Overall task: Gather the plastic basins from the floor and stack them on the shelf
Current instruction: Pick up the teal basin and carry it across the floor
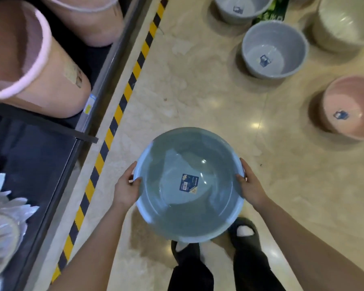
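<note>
I hold a blue plastic basin (189, 215) in front of me above the floor, a blue label stuck in its bottom. My left hand (126, 187) grips its left rim and my right hand (250, 185) grips its right rim. On the floor ahead to the right stand a grey basin (273, 49), another grey basin (240, 9), a cream basin (347, 24) and a pink basin (351, 108). The dark shelf (57, 164) runs along the left, with pink basins (29, 66) lying on their sides on it.
A yellow and black striped tape (118, 114) marks the floor along the shelf's edge. White plastic-wrapped goods (4, 223) sit on the shelf at lower left. My feet in dark sandals (242, 229) stand below the basin. Glossy beige tiles (198, 91) lie between me and the basins.
</note>
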Demonstrator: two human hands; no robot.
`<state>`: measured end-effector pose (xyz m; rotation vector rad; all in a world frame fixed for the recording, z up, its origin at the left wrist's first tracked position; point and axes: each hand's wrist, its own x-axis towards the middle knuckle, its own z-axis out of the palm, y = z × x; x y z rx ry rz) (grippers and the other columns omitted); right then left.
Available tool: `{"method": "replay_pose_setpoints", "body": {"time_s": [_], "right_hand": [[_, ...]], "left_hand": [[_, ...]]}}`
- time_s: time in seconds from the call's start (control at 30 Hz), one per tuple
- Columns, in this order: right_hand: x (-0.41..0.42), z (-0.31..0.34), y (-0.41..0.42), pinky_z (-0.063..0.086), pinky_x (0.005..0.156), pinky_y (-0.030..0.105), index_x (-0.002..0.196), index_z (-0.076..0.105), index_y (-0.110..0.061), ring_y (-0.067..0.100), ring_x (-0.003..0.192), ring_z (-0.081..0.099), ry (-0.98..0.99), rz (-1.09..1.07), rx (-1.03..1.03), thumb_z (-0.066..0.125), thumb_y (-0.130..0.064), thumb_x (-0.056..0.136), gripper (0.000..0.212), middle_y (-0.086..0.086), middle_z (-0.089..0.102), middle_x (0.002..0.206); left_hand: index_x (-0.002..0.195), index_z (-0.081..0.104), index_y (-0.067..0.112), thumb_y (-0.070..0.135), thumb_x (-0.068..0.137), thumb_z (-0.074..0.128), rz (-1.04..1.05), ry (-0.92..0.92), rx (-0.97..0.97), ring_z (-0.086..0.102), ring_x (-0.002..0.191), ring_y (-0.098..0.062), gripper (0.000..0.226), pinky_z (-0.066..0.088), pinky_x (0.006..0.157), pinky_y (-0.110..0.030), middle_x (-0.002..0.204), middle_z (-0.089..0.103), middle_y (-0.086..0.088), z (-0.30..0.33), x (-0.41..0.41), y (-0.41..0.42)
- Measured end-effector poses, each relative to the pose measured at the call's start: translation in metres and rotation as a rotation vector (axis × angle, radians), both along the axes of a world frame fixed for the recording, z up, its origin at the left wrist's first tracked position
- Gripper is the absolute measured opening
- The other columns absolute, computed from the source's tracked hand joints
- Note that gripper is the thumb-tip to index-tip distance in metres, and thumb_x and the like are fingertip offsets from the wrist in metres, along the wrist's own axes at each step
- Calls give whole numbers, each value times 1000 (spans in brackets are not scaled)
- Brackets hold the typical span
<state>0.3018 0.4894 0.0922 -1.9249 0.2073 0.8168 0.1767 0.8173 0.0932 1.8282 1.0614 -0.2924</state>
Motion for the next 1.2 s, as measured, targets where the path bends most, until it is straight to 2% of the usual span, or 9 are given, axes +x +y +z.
{"method": "replay_pose_setpoints", "body": {"time_s": [0.23, 0.3, 0.4, 0.53, 0.7, 0.83, 0.93, 1.03, 1.2], "right_hand": [[36, 38, -85, 37, 107, 47, 148, 28, -27, 26, 130, 44, -24, -84, -118, 43, -19, 97, 54, 1, 41, 148], [56, 46, -113, 39, 105, 51, 147, 31, -26, 28, 129, 45, -10, -110, -114, 40, -15, 96, 53, 3, 46, 145], [87, 60, -162, 48, 90, 37, 134, 45, -34, 22, 115, 53, -30, -140, -61, 39, -9, 93, 48, -10, 58, 125], [138, 83, -245, 43, 77, 17, 128, 44, -51, 5, 98, 57, -39, -152, -58, 43, -16, 92, 50, -30, 59, 112], [215, 102, -348, 37, 102, 40, 148, 30, -29, 27, 128, 46, -49, -104, -124, 42, -11, 90, 61, 1, 49, 142], [258, 112, -431, 38, 94, 36, 146, 33, -30, 28, 124, 49, -93, -162, -123, 44, -19, 89, 59, 2, 52, 138], [284, 115, -479, 36, 92, 31, 146, 32, -30, 25, 120, 49, -97, -231, -176, 45, -14, 92, 58, 4, 51, 140], [310, 119, -515, 39, 101, 40, 147, 32, -31, 30, 127, 47, -81, -260, -189, 45, -22, 92, 57, 3, 49, 143], [358, 118, -555, 41, 103, 47, 148, 29, -32, 32, 126, 48, -32, -321, -210, 43, -32, 86, 63, 3, 48, 144]], "left_hand": [[140, 44, 35, 14, 94, 50, -115, -18, 10, 61, 90, -12, 51, 53, 72, -29, 111, 62, 1, 53, 85, -72], [141, 43, 32, 12, 94, 51, -129, -34, -2, 62, 96, -20, 51, 53, 78, -31, 115, 62, -3, 67, 113, -101], [142, 43, 29, 10, 94, 50, -129, -31, 20, 58, 108, -25, 52, 50, 90, -39, 124, 59, -5, 82, 153, -152], [138, 46, 35, 11, 91, 51, -85, -3, 14, 60, 105, -28, 54, 51, 93, -45, 121, 60, -8, 91, 203, -236], [137, 47, 38, 13, 89, 51, -55, -6, 5, 60, 101, -29, 54, 52, 90, -47, 119, 60, -11, 95, 274, -340], [135, 48, 40, 13, 87, 55, -71, -32, -55, 62, 101, -30, 56, 53, 89, -49, 116, 61, -11, 96, 329, -420], [136, 47, 37, 9, 84, 57, -160, -62, -81, 61, 104, -26, 60, 53, 89, -47, 118, 61, -7, 98, 371, -466], [140, 45, 33, 4, 84, 54, -266, -82, -87, 60, 104, -24, 63, 52, 84, -38, 123, 61, -6, 99, 416, -500], [139, 46, 28, -1, 85, 50, -357, -122, -68, 56, 102, -20, 61, 45, 84, -32, 130, 59, -1, 89, 487, -546]]}}
